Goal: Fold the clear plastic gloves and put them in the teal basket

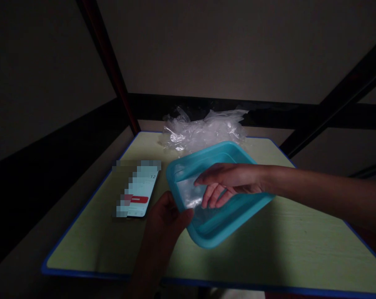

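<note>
One hand (167,222) grips tray edge (210,242).

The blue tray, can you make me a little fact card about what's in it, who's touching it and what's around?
Thing: turquoise rectangular plastic tray
Inside: thin clear plastic piece
Left hand: holds the tray's rim
Right hand: over the tray, close to the clear piece; touching unclear
Behind: crumpled heap of clear plastic
To the left: flat phone, screen lit, partly blurred
Below: pale green table with blue edging
</note>
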`<action>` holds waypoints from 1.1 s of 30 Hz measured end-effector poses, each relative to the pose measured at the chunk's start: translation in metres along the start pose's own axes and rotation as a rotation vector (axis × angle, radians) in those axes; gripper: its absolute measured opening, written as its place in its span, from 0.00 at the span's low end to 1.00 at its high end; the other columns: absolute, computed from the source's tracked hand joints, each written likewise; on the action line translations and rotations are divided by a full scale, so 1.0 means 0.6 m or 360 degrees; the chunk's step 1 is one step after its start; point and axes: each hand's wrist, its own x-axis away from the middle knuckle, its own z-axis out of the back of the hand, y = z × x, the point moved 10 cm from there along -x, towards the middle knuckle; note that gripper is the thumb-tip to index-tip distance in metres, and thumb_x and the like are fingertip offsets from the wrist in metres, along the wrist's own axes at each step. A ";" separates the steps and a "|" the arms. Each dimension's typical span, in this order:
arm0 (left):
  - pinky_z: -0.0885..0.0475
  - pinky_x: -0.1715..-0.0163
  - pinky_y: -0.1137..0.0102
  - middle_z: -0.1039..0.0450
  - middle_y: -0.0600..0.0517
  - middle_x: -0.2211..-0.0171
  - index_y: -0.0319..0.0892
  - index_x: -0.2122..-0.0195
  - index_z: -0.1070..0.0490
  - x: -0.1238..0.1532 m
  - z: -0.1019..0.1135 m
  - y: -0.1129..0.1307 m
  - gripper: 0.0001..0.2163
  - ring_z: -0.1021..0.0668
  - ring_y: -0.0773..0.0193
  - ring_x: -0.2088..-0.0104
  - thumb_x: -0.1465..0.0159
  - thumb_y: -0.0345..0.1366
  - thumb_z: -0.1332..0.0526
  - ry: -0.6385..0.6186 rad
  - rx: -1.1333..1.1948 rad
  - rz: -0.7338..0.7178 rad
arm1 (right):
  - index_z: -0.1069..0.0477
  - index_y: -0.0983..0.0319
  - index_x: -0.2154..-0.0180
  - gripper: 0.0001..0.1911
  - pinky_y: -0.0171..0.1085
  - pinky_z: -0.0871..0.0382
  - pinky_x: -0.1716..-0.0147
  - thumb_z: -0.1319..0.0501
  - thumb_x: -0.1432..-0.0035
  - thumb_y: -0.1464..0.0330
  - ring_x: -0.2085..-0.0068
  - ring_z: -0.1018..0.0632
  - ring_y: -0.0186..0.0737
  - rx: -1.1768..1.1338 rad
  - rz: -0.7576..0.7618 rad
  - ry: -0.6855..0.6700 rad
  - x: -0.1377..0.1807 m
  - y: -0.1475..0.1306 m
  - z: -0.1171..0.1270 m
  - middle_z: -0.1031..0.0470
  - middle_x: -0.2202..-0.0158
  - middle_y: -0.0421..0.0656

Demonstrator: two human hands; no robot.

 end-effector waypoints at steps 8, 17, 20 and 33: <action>0.32 0.70 0.72 0.27 0.55 0.76 0.41 0.74 0.32 0.004 -0.003 0.009 0.09 0.26 0.65 0.73 0.53 0.34 0.33 0.0023 -0.0045 -0.0019 | 0.32 0.65 0.75 0.09 0.30 0.34 0.74 0.46 0.52 0.82 0.78 0.28 0.30 0.0687 0.0342 0.0021 -0.033 -0.044 0.008 0.32 0.82 0.36; 0.32 0.70 0.72 0.26 0.55 0.76 0.40 0.74 0.32 0.008 -0.003 0.013 0.08 0.25 0.65 0.72 0.54 0.33 0.33 0.0117 -0.0010 0.0021 | 0.25 0.65 0.74 0.10 0.31 0.41 0.75 0.42 0.53 0.82 0.77 0.32 0.31 0.1502 0.0551 -0.0448 -0.012 -0.024 -0.068 0.32 0.80 0.35; 0.31 0.69 0.72 0.26 0.54 0.75 0.40 0.73 0.32 0.008 -0.004 0.015 0.09 0.25 0.65 0.72 0.54 0.33 0.33 0.0114 0.0005 0.0018 | 0.24 0.66 0.71 0.11 0.31 0.41 0.74 0.41 0.52 0.83 0.75 0.31 0.32 0.1558 0.0561 -0.0385 -0.014 -0.026 -0.065 0.31 0.78 0.37; 0.31 0.69 0.72 0.25 0.54 0.75 0.40 0.74 0.31 0.008 -0.002 0.015 0.09 0.24 0.64 0.71 0.54 0.33 0.33 0.0125 -0.0004 0.0005 | 0.24 0.66 0.67 0.11 0.31 0.39 0.73 0.40 0.53 0.80 0.75 0.30 0.33 0.1525 0.0613 -0.0265 -0.016 -0.041 -0.051 0.27 0.75 0.39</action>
